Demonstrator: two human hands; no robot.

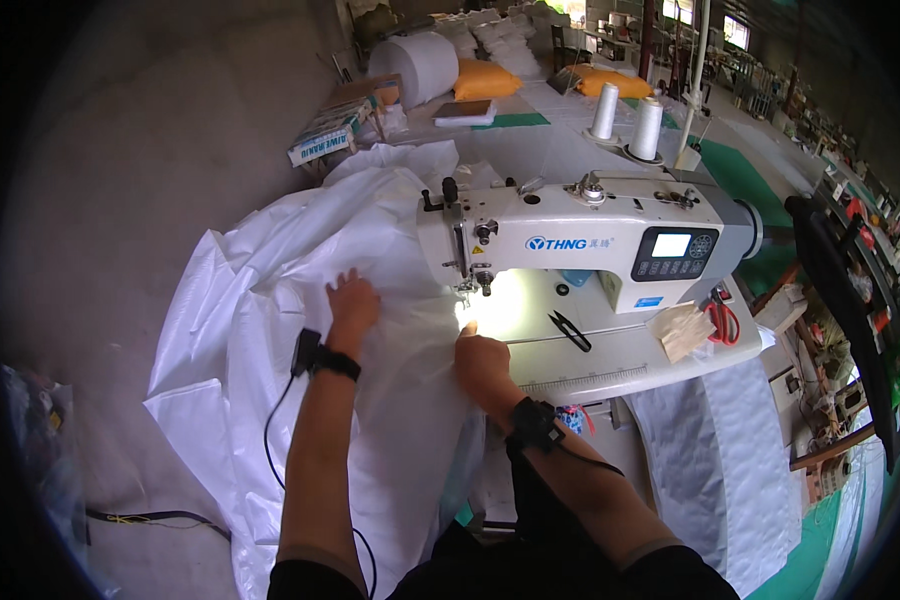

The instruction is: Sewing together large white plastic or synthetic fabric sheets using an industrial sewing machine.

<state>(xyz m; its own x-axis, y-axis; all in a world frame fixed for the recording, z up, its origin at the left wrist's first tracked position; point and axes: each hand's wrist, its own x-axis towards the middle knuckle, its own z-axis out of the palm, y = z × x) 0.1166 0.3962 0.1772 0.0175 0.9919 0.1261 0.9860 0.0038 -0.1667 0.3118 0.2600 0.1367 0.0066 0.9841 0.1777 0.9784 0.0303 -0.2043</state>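
A large glossy white sheet [270,260] spreads in folds over the left side of the sewing machine [550,240] and hangs down in front. My left hand [353,300] lies on it with the fingers spread, left of the needle. Close in front of the lit needle area [467,295], my right hand [483,368] is closed at the sheet's right edge, one digit pointing up toward the presser foot. The curled fingers hide most of the pinched edge. Black thread snips [570,332] lie on the machine bed, right of this hand.
Red-handled scissors [722,320] and a tan scrap [681,332] sit at the bed's right end. Two white thread cones [646,130] stand behind the machine. A quilted white piece [720,450] hangs at the front right. A black cable [273,440] trails from my left wrist.
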